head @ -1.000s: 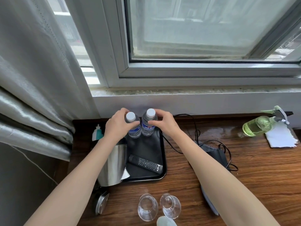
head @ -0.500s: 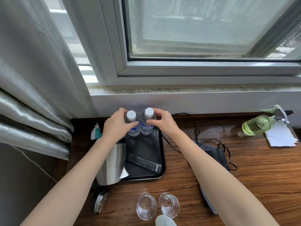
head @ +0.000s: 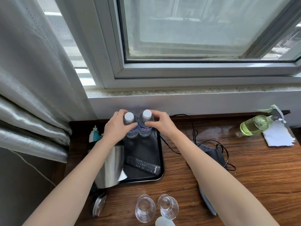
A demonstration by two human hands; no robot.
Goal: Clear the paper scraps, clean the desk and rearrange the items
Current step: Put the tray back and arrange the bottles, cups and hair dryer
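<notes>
Where hands point(head: 117, 128) curl: bottles point(head: 144, 126).

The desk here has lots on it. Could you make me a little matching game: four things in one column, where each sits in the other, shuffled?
Things:
1. remote control
2. spray bottle
3. two drinking glasses
4. two water bottles

Places:
A. held at the tray's far end
B. lying on the white cloth, far right
C. lying on the black tray's near end
D. on bare wood, nearest the camera

Pairs: 1-C, 2-B, 3-D, 4-A
</notes>
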